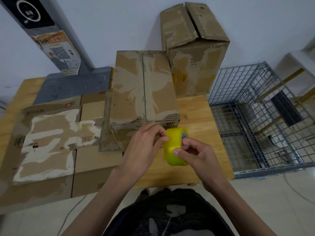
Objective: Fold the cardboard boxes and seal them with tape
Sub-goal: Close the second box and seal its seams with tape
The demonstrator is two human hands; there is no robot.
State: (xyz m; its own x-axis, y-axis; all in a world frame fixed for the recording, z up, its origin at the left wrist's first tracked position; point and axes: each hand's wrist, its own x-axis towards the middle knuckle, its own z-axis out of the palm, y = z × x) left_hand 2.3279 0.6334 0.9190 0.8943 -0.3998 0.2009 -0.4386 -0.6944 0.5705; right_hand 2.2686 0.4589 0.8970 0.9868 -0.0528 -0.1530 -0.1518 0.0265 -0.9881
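Both hands meet over the near right part of the wooden surface (196, 114), working a roll of yellow tape (175, 146). The roll stands on edge, its round face with the paper core label turned up and to the right, so its axis runs roughly from lower left to upper right. The right hand (196, 157) holds it, thumb pressed on the yellow band and the other fingers curled around the far side of the rim. The left hand (144, 147) comes in from the left with thumb and forefinger pinched narrow at the upper edge of the roll; it seems to be picking at the tape end, though the strip itself is too small to make out.

Just behind the hands lies a closed cardboard box (144, 86), its long axis running away from the person, the centre seam of the top flaps running the same way. One end flap hangs open at its near left corner. A taller box (194, 48) stands upright behind it on the right. More boxes (49, 138), worn and patchy, lie to the left. A wire cage (255, 116) sits beside the surface on the right.
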